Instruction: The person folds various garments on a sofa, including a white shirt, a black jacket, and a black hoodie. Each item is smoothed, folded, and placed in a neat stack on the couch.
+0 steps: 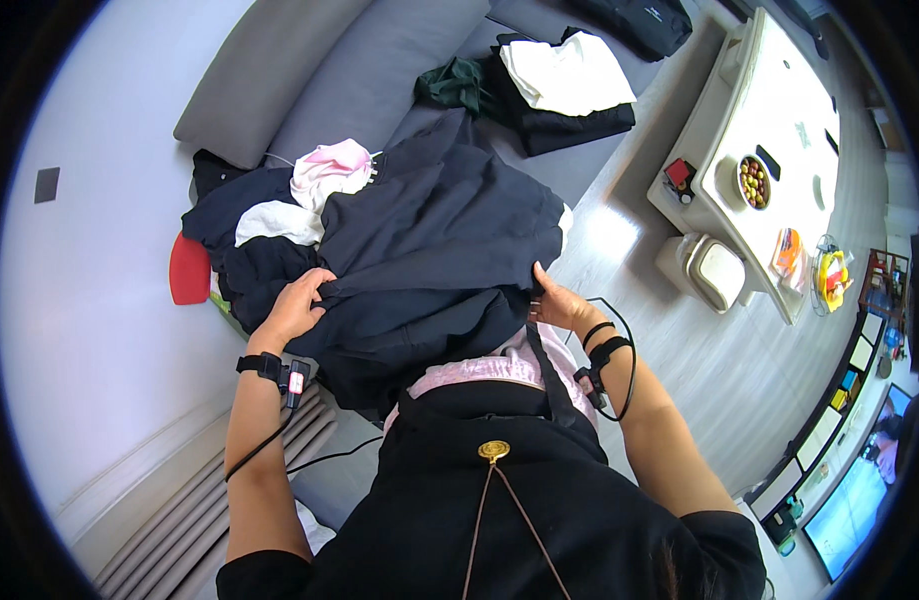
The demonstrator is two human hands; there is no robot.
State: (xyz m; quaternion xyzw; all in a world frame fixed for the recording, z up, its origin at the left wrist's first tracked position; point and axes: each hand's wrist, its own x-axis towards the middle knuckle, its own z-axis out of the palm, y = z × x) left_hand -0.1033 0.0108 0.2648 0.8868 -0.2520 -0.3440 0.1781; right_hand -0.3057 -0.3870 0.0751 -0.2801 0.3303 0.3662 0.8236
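Observation:
A large black garment [444, 217] lies spread over a grey sofa in front of me, its near part bunched in folds. My left hand [296, 304] pinches its fabric at the left. On the right, my right hand [555, 296] grips the garment's edge, fingers partly hidden behind the cloth. Left of the garment is a heap of dark clothes [242, 195] with a white cloth [279, 223] and a pink and white garment [333, 169] on it. What kind of garment I hold cannot be made out.
Farther along the sofa [399, 45] sit folded black clothes [572, 131] topped by a white garment [568, 73], beside a dark green cloth [453, 84]. A white trash bin [703, 270] stands by the white table [789, 135] at right. A radiator [226, 487] is low at left.

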